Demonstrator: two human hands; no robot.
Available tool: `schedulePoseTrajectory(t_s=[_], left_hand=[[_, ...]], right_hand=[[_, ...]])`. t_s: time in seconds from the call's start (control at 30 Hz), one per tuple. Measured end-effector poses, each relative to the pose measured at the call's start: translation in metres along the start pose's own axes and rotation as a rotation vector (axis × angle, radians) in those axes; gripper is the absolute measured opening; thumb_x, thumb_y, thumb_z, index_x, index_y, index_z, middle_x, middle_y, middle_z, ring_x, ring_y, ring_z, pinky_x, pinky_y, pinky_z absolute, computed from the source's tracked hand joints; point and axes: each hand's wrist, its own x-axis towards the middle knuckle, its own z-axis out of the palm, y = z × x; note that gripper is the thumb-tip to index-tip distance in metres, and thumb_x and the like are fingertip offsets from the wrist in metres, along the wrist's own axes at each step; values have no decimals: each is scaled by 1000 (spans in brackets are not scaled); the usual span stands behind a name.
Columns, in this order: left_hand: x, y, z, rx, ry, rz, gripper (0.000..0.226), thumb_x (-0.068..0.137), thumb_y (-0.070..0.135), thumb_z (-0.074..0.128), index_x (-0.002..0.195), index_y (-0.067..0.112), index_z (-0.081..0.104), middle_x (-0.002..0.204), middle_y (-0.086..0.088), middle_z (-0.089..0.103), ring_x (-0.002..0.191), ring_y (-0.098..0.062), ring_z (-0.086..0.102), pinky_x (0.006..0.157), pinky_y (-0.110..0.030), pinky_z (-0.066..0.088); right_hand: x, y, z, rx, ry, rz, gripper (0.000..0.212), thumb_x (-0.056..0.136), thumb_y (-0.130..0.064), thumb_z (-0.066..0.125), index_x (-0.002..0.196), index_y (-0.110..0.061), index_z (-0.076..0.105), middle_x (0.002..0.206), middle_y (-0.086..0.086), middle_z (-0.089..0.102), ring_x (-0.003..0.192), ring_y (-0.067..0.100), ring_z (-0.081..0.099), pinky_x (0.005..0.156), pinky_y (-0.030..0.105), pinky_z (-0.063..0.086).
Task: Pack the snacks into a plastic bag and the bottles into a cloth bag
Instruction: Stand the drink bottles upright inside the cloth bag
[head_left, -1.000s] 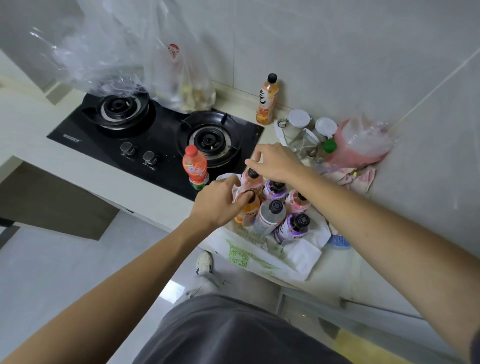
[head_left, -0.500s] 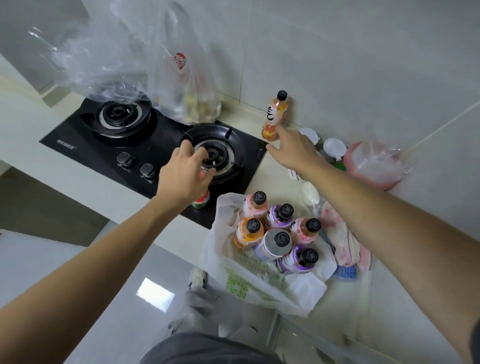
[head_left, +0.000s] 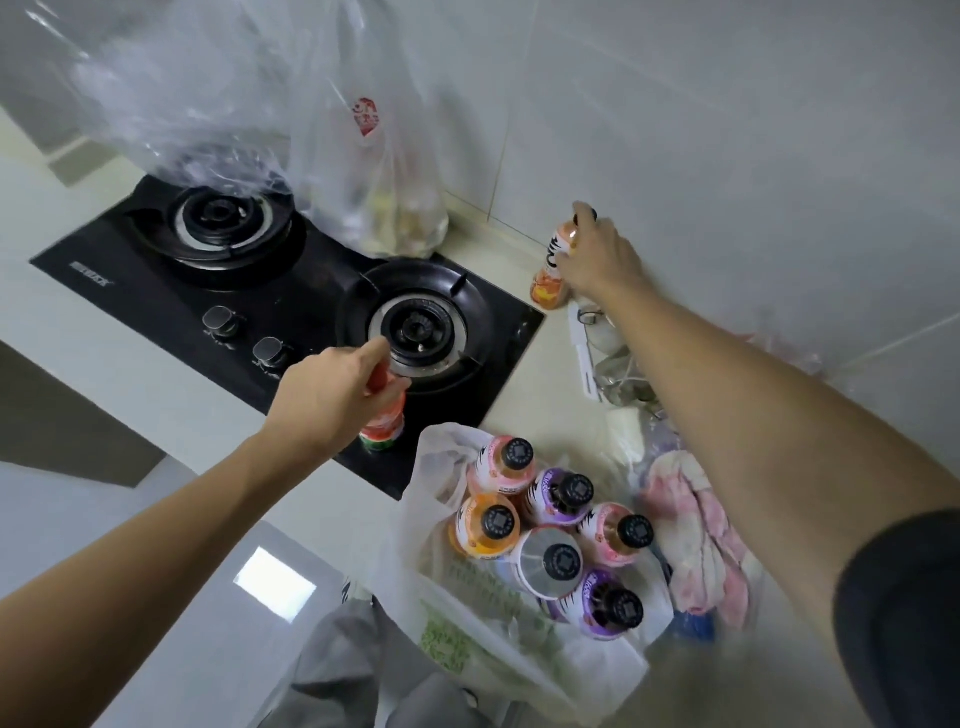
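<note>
From my head camera, both my arms have left the white bag (head_left: 524, 644) at the near edge of the counter (head_left: 550, 364), where a second ago they were settling bottles, and each now reaches for one still outside it. My left hand (head_left: 332, 400) has gone out to the red-capped bottle (head_left: 383, 423) standing on the front edge of the black stove (head_left: 291, 306); my fingers curl around its upper part, thumb toward the burner, so I have it gripped near the cap. My right hand (head_left: 597, 260) has travelled to the back wall and wraps the orange bottle (head_left: 551, 278) there, fingers closed over its neck and shoulder, its base on the counter. Neither bottle looks lifted yet. The six bottles (head_left: 558, 535) already packed stand upright, caps up, close together in the open bag. I judge these two are the last loose bottles in sight, so bringing them in should finish that half of the job. The snacks seem to sit in the clear plastic bag (head_left: 379, 208) behind the stove, against the wall. A pink cloth (head_left: 696, 530) lies just right of the white bag, under my right forearm.
</note>
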Motion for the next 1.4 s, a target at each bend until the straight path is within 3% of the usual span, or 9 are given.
schedulePoseTrajectory(t_s=[0.1, 0.27, 0.4, 0.47, 0.67, 0.83, 0.97, 1.23, 1.4], left_hand=[[0, -1, 1, -35, 26, 28, 32, 94, 53, 57, 89, 23, 47, 74, 6, 59, 62, -23, 58, 48, -29, 40], [-12, -2, -6, -105, 22, 27, 25, 98, 50, 54, 96, 26, 46, 87, 9, 58, 69, -23, 58, 54, -35, 51], [-15, -2, -11, -134, 22, 43, 23, 98, 43, 58, 93, 25, 45, 84, 8, 57, 67, -21, 55, 52, -32, 45], [-14, -1, -15, -167, 14, 20, 23, 95, 41, 59, 90, 22, 47, 80, 7, 57, 67, -23, 55, 52, -34, 45], [-37, 20, -33, -206, 46, -19, 22, 91, 39, 65, 90, 23, 50, 77, 6, 60, 67, -23, 56, 55, -37, 47], [-48, 41, -67, -310, 95, -87, 21, 88, 38, 72, 90, 21, 59, 76, 7, 64, 69, -13, 60, 61, -39, 52], [-71, 63, -87, -372, 117, -86, 21, 87, 38, 73, 90, 23, 59, 77, 9, 64, 71, -9, 62, 65, -39, 55], [-103, 92, -138, -406, 96, 19, 26, 79, 45, 71, 89, 21, 66, 80, 7, 68, 76, -15, 66, 69, -43, 60], [-113, 90, -160, -375, 7, 200, 26, 81, 42, 78, 87, 20, 66, 79, 8, 66, 73, -12, 64, 58, -26, 47]], right_hand=[[15, -1, 4, 12, 28, -5, 55, 100, -38, 59, 149, -28, 35, 140, 20, 49, 122, 43, 56, 96, 51, 52], [22, -2, 9, 25, 109, 7, 36, 102, -33, 57, 134, -24, 42, 130, 21, 55, 114, 44, 58, 84, 44, 48], [26, -4, 0, 101, 91, 7, 25, 103, -32, 52, 123, -18, 49, 121, 21, 61, 107, 42, 60, 78, 39, 43], [18, -6, -5, 153, 92, 19, 24, 101, -31, 58, 119, -16, 53, 120, 19, 63, 107, 40, 61, 78, 36, 44], [-43, -2, -10, 265, 96, 14, 32, 92, -32, 68, 119, -16, 60, 121, 12, 66, 111, 33, 61, 88, 41, 51], [-96, -12, -57, 284, 159, -99, 33, 87, -30, 66, 113, -10, 65, 118, 9, 68, 110, 31, 60, 81, 33, 43], [-152, -26, -91, 345, 218, -149, 32, 84, -30, 66, 106, -8, 68, 110, 7, 70, 103, 28, 61, 83, 37, 48], [-259, -63, -137, 411, 314, -167, 30, 83, -34, 67, 103, -12, 69, 101, -2, 68, 100, 22, 59, 77, 31, 43], [-323, -82, -164, 443, 333, -115, 26, 83, -31, 70, 100, -11, 71, 92, -4, 65, 95, 18, 55, 77, 33, 48]])
